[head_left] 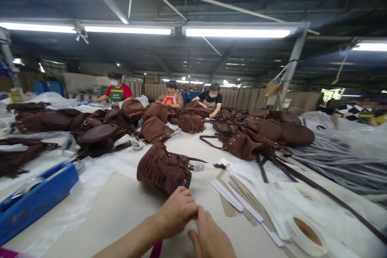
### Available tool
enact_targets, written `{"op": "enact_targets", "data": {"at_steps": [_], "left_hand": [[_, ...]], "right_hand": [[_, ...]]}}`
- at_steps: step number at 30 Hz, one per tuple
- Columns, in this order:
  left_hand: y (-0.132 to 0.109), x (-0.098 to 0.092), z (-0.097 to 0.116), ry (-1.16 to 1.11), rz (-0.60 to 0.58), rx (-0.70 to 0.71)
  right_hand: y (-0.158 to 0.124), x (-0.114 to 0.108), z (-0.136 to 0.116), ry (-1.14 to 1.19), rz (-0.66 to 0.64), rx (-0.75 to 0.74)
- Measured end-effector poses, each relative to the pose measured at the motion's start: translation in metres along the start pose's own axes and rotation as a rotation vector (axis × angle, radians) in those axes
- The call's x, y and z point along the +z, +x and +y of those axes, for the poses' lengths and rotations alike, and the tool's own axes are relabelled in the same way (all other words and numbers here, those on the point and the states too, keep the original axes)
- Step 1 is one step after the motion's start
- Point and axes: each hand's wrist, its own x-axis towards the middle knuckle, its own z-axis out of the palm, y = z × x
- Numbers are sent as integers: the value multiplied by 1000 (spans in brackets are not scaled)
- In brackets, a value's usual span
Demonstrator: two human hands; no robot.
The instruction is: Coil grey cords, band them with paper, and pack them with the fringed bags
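While Your Left Hand (178, 211) Meets Your Right Hand (213, 236), a Brown Bag (163, 169) Lies Just Beyond

Because your fingertips are bunched close together, I cannot tell whether they hold anything. The fringed bag is on the table (121, 205), just past your left knuckles; whether they touch it is unclear. To the right of the bag you have strips of card (226, 195), with a tape roll (298, 240) nearer you. A blue tape dispenser (39, 199) stands at your left. Farther off, more brown bags (267, 130) are heaped in front of three people (172, 97).
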Motion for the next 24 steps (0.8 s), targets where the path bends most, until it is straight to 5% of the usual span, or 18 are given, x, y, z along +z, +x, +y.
{"op": "enact_targets", "data": {"at_steps": [2,6,11,17,24], "left_hand": [[-4,-6,-7,-14,-18,17],[-19,-24,-34,-12,-42,29],[-25,-9,-55,49,8,12],[-28,-4,-44,10,31,-24],[-15,-1,-20,7,-26,38]], "right_hand": [[16,3,-11,20,-42,42],[20,7,7,142,-101,1],[20,14,10,76,-88,49],[34,11,-10,3,-102,61],[31,-6,-10,528,-183,-14]]}}
